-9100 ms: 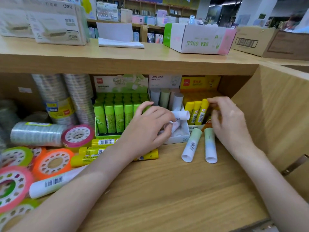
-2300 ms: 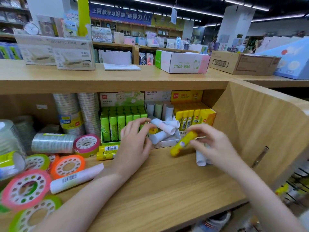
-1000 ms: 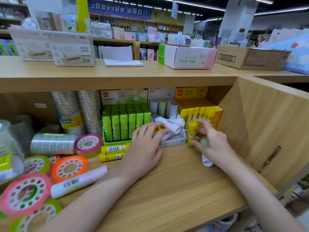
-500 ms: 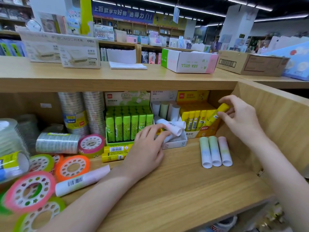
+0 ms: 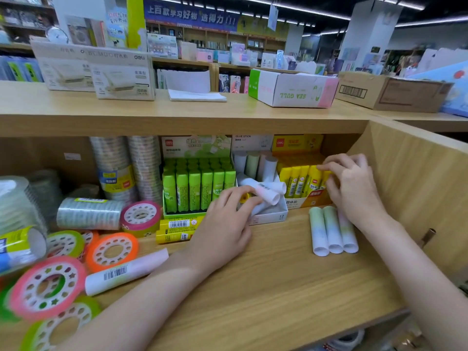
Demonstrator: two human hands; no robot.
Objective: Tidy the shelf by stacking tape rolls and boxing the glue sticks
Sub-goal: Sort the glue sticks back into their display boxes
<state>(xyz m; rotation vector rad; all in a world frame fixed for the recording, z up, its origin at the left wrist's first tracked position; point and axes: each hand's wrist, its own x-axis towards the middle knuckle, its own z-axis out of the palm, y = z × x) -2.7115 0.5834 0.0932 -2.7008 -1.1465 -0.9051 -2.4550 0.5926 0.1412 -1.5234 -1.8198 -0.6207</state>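
Note:
My right hand (image 5: 354, 191) reaches into the yellow box (image 5: 307, 201) and pinches the top of the rightmost yellow glue stick (image 5: 315, 178) standing in its front row. My left hand (image 5: 225, 221) rests with relaxed fingers on the front edge of the white box (image 5: 272, 217), fingertips touching a pastel glue stick (image 5: 266, 192) lying across it. Three pastel glue sticks (image 5: 331, 231) lie side by side on the shelf in front of the yellow box. Two yellow sticks (image 5: 177, 229) lie before the green box (image 5: 195, 188). Another pastel stick (image 5: 126, 272) lies at the left.
Loose coloured tape rolls (image 5: 111, 249) crowd the shelf's left side, with a clear roll pack lying down (image 5: 88, 216) and upright clear stacks (image 5: 114, 168) behind. The wooden side wall (image 5: 417, 188) stands close to my right hand. Cartons (image 5: 291, 89) sit on the top board.
My right hand has come down with the yellow glue stick, which now stands in the yellow box's front row. My left hand has stayed on the white box.

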